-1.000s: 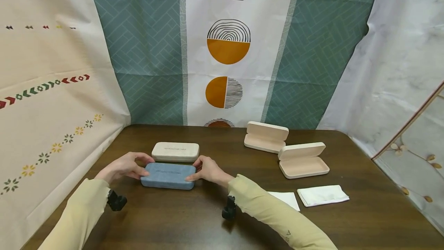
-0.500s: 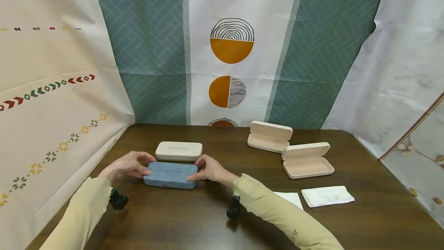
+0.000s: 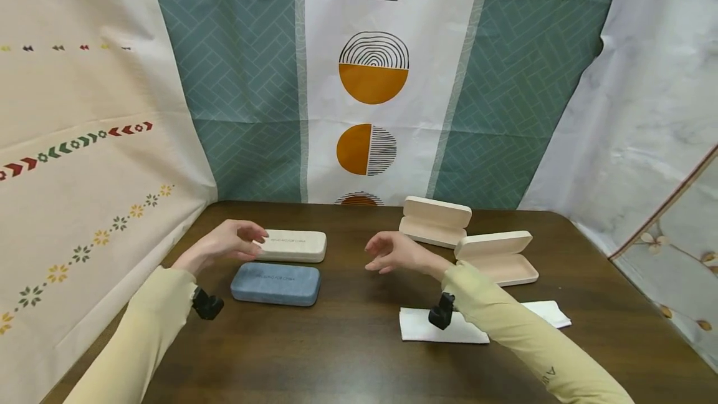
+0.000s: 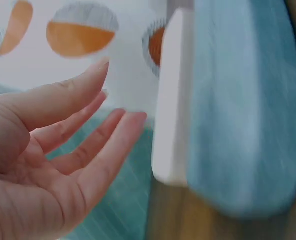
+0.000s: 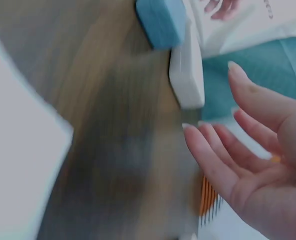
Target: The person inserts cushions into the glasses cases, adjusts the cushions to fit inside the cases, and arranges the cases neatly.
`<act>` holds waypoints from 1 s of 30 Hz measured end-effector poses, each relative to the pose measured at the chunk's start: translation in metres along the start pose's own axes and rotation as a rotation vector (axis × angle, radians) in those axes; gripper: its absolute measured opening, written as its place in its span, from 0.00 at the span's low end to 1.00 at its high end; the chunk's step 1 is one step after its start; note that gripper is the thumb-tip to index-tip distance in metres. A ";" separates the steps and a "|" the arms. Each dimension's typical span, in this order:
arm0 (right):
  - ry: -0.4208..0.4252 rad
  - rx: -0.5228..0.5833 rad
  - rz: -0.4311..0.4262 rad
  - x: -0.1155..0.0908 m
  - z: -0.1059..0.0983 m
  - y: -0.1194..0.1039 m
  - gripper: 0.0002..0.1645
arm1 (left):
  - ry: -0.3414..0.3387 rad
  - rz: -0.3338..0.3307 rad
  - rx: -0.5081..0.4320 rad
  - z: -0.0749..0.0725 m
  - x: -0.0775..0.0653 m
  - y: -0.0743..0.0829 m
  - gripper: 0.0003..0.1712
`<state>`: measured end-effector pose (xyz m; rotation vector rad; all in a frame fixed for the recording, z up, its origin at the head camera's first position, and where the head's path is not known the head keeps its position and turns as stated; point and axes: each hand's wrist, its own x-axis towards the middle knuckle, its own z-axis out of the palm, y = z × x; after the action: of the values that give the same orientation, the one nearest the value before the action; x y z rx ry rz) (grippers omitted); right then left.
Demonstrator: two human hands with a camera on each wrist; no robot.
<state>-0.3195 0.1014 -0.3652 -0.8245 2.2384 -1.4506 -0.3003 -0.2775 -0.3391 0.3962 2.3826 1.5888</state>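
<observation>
Brown table (image 3: pixel 314 354): blue case (image 3: pixel 275 284) in front of cream case (image 3: pixel 297 245); both hands (image 3: pixel 229 242) (image 3: pixel 402 253) raised wide above.

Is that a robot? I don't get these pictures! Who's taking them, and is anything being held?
No robot: these are a person's bare left hand and right hand. The big picture comes from a camera on the person's head, looking forward and down. A small black camera on each wrist takes that hand's sideways close-up. On the dark brown wooden table lie a blue, rounded, rectangular case and, behind it, a cream, rounded, rectangular case, both closed. Over to the right are two open, pale beige, rectangular cases and two white, folded, rectangular cloths. Right now, neither hand holds anything.
</observation>
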 end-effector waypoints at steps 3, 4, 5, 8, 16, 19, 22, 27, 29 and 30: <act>-0.049 -0.028 0.003 -0.012 -0.017 0.007 0.22 | -0.023 0.023 0.008 0.017 0.013 0.013 0.24; -0.064 -0.032 0.005 -0.016 -0.022 0.009 0.23 | -0.035 0.032 0.011 0.024 0.017 0.016 0.23; -0.084 -0.037 0.006 -0.020 -0.026 0.011 0.23 | -0.054 0.039 0.009 0.031 0.021 0.020 0.23; -0.146 -0.037 0.007 -0.032 -0.038 0.017 0.24 | -0.121 0.072 0.003 0.055 0.033 0.028 0.22; -0.254 -0.014 0.081 -0.065 -0.060 0.035 0.21 | -0.293 0.155 0.033 0.131 0.056 0.045 0.20; -0.286 -0.042 0.079 -0.078 -0.066 0.043 0.20 | -0.339 0.189 0.035 0.160 0.063 0.046 0.19; -0.306 -0.064 0.078 -0.090 -0.071 0.049 0.18 | -0.379 0.212 0.022 0.184 0.069 0.045 0.18; -0.319 -0.096 0.053 -0.105 -0.078 0.055 0.17 | -0.427 0.213 0.036 0.213 0.076 0.044 0.16; -0.326 -0.102 0.045 -0.110 -0.080 0.056 0.17 | -0.436 0.206 0.068 0.222 0.078 0.043 0.15; -0.332 -0.101 0.043 -0.112 -0.081 0.056 0.16 | -0.437 0.203 0.078 0.226 0.079 0.043 0.15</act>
<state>-0.2950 0.2474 -0.3848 -0.9633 2.0743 -1.0965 -0.2905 -0.0399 -0.3881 0.9227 2.1199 1.3159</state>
